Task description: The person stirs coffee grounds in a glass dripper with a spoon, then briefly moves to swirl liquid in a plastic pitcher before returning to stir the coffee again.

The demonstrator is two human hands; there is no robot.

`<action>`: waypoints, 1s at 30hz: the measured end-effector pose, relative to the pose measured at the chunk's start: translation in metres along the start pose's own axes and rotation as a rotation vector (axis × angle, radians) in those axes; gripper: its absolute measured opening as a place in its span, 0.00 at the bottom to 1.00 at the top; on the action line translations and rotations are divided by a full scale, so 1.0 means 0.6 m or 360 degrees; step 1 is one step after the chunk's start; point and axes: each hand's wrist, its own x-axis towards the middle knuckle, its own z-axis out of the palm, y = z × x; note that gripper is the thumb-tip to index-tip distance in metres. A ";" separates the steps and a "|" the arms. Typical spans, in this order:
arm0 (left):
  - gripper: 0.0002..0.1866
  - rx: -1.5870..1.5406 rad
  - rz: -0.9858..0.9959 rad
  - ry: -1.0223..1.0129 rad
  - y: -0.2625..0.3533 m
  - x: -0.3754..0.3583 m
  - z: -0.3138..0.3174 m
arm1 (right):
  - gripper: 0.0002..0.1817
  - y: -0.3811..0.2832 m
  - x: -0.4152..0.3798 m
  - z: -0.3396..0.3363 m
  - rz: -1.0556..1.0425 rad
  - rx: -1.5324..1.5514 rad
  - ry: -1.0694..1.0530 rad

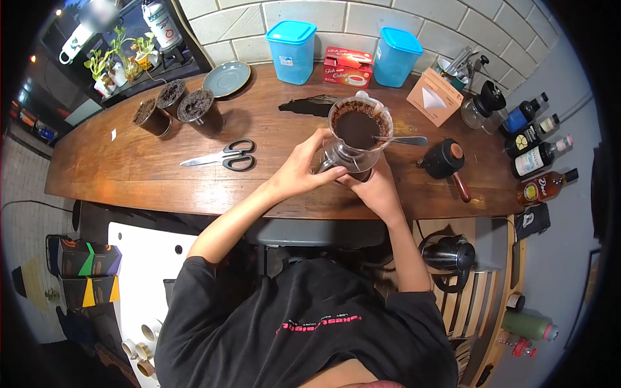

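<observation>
Both hands clasp a glass coffee server (332,155) near the table's front edge. My left hand (301,165) wraps its left side, with the thumb across the front. On the lower right side, my right hand (376,191) has its fingers closed round the glass, partly hidden. A clear dripper (388,123) tops the server, holding dark wet coffee (358,128) with grounds stuck along its wall. A metal spoon (409,140) rests in it, its handle sticking out to the right. Scissors (226,156) lie to the left with their blades pointing left.
Several glasses of dark grounds (200,111) stand at the left, near a grey saucer (226,79). Along the back are blue-lidded containers (291,55), a red tea box (348,67) and a brown filter box (435,97). A black grinder (444,159) and syrup bottles (540,158) occupy the right.
</observation>
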 end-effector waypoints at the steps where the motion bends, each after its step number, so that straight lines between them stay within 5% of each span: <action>1: 0.36 0.0003 -0.0085 -0.0078 0.003 0.000 -0.002 | 0.31 0.003 0.001 0.001 -0.0047 0.0005 0.0034; 12: 0.36 0.0008 -0.0377 -0.0030 0.048 -0.024 -0.007 | 0.24 0.009 0.004 0.029 -0.0146 0.0172 -0.0031; 17: 0.35 0.0085 -0.0349 0.0059 0.075 -0.056 -0.022 | 0.21 -0.016 -0.006 0.047 -0.0221 0.0229 -0.0077; 19: 0.35 0.0086 -0.0322 0.0141 0.084 -0.076 -0.027 | 0.16 -0.040 -0.007 0.048 -0.0416 -0.0245 -0.0177; 30: 0.33 0.0108 -0.0284 0.0419 0.130 -0.162 -0.056 | 0.14 -0.114 -0.032 0.104 -0.0536 -0.0066 -0.0447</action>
